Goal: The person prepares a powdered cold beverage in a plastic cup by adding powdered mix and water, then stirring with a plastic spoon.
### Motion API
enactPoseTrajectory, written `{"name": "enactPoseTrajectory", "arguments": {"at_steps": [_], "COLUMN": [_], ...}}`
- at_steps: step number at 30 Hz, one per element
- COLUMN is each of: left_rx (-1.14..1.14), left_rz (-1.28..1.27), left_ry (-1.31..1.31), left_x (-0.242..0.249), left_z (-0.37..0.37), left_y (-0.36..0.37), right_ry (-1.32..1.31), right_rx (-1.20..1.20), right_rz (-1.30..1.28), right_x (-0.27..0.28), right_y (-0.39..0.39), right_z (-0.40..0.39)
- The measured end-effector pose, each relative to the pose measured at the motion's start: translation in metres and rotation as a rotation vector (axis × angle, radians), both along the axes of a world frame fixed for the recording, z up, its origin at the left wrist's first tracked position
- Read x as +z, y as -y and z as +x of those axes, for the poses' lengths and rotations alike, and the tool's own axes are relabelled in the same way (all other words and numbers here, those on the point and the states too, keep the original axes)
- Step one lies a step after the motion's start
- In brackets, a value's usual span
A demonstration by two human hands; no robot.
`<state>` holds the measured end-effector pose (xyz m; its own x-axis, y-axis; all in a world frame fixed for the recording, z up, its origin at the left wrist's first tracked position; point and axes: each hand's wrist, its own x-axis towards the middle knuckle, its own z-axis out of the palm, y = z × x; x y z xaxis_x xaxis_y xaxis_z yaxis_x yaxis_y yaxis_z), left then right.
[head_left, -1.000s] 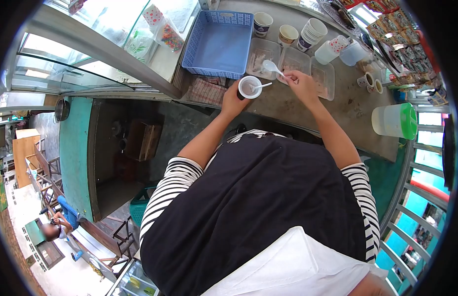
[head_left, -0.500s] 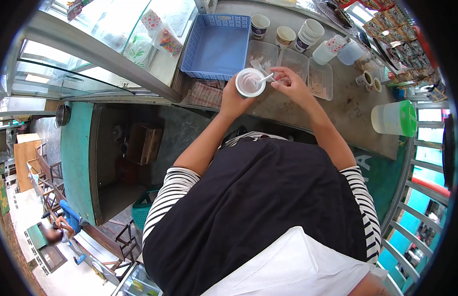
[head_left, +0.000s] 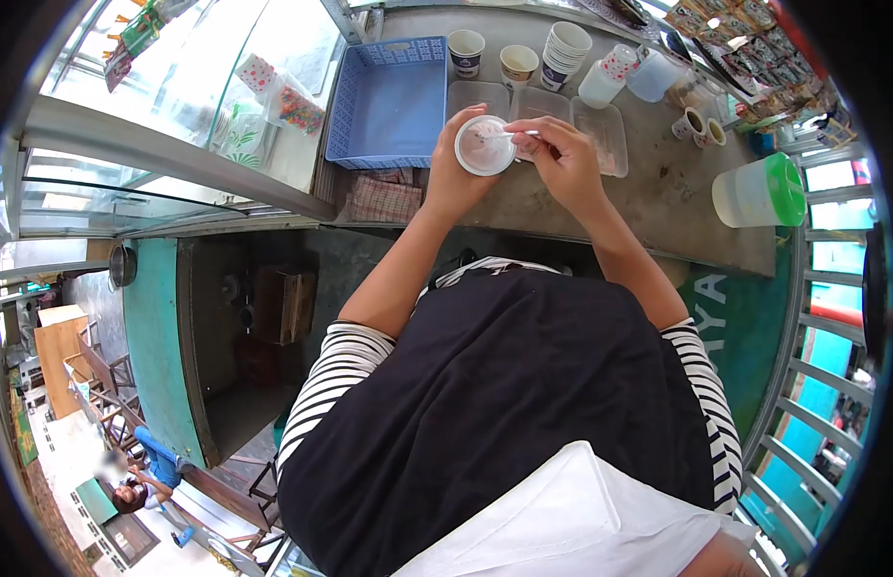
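Observation:
A small white cup (head_left: pixel 477 161) with a round rim is wrapped in my left hand (head_left: pixel 448 185), its opening facing me. The bottom of the cup shows a little pale pinkish content that I cannot make out. My right hand (head_left: pixel 569 171) pinches the handle of a white plastic spoon (head_left: pixel 496 136), whose far end dips inside the cup. Just beyond both hands stand shallow clear plastic containers (head_left: pixel 603 135), partly covered by my fingers.
A blue plastic basket (head_left: pixel 393 159) and a checked cloth (head_left: pixel 386 199) lie left on the counter. Paper cups (head_left: pixel 565 53) and white bottles (head_left: pixel 600 85) line the back. A green-lidded container (head_left: pixel 759 192) stands right. A person (head_left: pixel 143 481) sits far left below.
My right hand has come closer to the cup, and the spoon now lies flatter over its rim. The view has turned slightly, so the counter items sit further left.

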<state>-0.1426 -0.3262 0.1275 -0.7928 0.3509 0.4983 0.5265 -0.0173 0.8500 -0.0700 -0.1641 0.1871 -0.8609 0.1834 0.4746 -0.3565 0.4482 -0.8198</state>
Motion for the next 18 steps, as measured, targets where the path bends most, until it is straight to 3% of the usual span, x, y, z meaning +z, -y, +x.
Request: {"name": "enactPoseTrajectory", "arguments": {"at_steps": [4, 8, 18], "left_rx": [0.019, -0.011, -0.033], "left_rz": [-0.113, -0.070, -0.075], "left_ry": [-0.035, 0.051, -0.030], "left_x": [0.014, 0.022, 0.030], "left_z": [0.004, 0.008, 0.019], "left_y": [-0.003, -0.005, -0.019], "right_ry": [-0.182, -0.263, -0.204], "right_rx": [0.067, 0.140, 0.224], "right_rz": [0.245, 0.441, 0.539], "right_x": [0.030, 0.040, 0.052], "right_y": [-0.004, -0.016, -0.040], "right_z": [0.012, 0.017, 0.032]}}
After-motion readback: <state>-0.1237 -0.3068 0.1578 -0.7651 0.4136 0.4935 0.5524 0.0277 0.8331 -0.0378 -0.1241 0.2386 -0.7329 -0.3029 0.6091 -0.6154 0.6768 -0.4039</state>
